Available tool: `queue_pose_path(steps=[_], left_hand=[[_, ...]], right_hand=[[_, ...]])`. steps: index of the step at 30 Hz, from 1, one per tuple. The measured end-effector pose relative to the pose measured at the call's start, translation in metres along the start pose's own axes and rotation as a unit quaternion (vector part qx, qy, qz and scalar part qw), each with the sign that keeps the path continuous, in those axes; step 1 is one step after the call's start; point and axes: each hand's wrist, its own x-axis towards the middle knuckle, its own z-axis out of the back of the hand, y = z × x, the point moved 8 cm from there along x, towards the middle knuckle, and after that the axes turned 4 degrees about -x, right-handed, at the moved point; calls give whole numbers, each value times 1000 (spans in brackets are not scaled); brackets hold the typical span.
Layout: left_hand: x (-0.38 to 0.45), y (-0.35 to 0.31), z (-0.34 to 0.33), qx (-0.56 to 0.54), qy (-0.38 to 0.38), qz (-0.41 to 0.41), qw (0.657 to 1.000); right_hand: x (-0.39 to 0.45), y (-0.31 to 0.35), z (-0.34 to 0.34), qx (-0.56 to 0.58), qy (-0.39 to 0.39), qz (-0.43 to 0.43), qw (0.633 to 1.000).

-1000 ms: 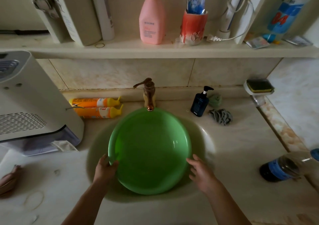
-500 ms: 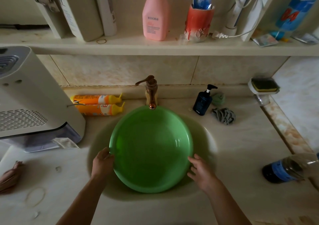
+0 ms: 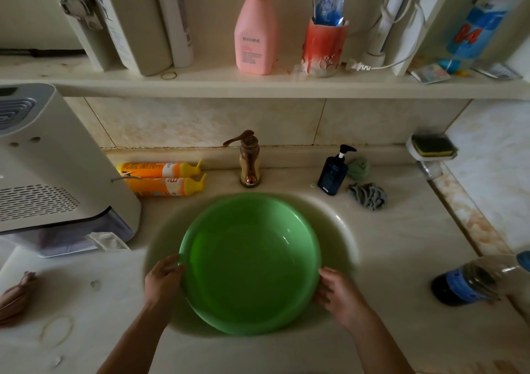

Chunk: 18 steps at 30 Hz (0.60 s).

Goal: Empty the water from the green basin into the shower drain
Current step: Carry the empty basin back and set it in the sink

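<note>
A round green basin (image 3: pixel 249 264) sits in the oval sink (image 3: pixel 341 230), below the bronze tap (image 3: pixel 249 161). Clear water lies in its bottom. My left hand (image 3: pixel 162 280) grips the basin's left rim, fingers curled around the edge. My right hand (image 3: pixel 338 293) holds the right rim from the near side. The basin's far edge now stands clear of the tap spout. No shower drain is in view.
A white appliance (image 3: pixel 51 178) stands at the left on the counter. Two orange bottles (image 3: pixel 163 178) lie behind the sink, with a dark pump bottle (image 3: pixel 332 173) and cloths at the right. A plastic bottle (image 3: pixel 470 282) lies at the right edge. A cluttered shelf (image 3: pixel 258 84) runs overhead.
The basin has slid towards me, out from under the tap spout. Both hands have closed more firmly on its rim.
</note>
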Motion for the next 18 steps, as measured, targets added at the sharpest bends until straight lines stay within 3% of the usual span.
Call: queue_pose_path(steps=[18], left_hand=[[-20, 16, 1, -10, 26, 61, 998]], right_hand=[[-11, -9, 7, -13, -14, 8, 1000]])
